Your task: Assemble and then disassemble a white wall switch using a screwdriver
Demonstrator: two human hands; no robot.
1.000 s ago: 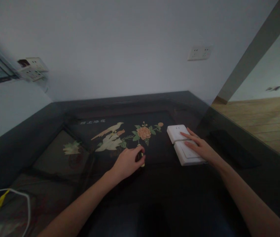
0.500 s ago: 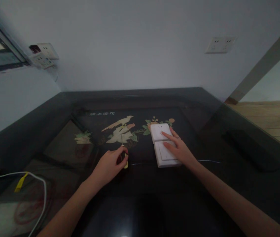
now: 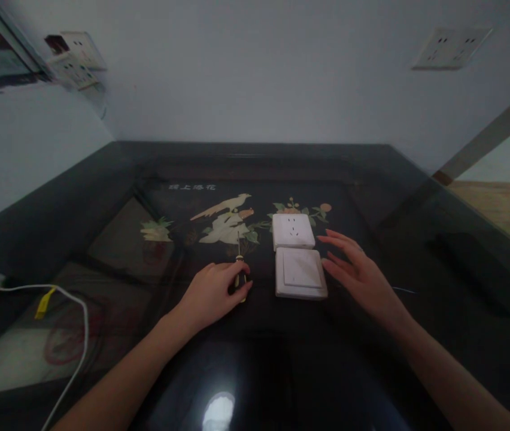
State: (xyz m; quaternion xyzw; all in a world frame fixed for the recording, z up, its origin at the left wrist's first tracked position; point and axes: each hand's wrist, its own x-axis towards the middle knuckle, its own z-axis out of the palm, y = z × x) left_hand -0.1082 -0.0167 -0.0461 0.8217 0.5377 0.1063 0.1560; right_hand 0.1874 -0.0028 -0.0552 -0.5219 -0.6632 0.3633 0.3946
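My left hand (image 3: 216,294) is closed around the yellow and black handle of a screwdriver (image 3: 239,258), whose thin shaft points away from me over the dark tabletop. To its right lie two white wall plates, one behind the other. The farther is a power socket (image 3: 293,230) with slots facing up; the nearer is a light switch (image 3: 301,269) with one wide rocker. Just right of both, my right hand (image 3: 357,272) holds nothing. Its fingers are spread, with the tips close to the plates' right edges.
The glossy black table (image 3: 246,371) has an inlaid bird (image 3: 223,206) and flowers. A white cable (image 3: 85,323) with a yellow tag (image 3: 43,304) runs along the left. A dark flat object (image 3: 483,269) lies at the right. Sockets (image 3: 452,48) are on the wall behind.
My right hand has lifted off the two plates and moved right, uncovering the socket and switch. My left hand still grips the screwdriver. The whole view has shifted slightly.
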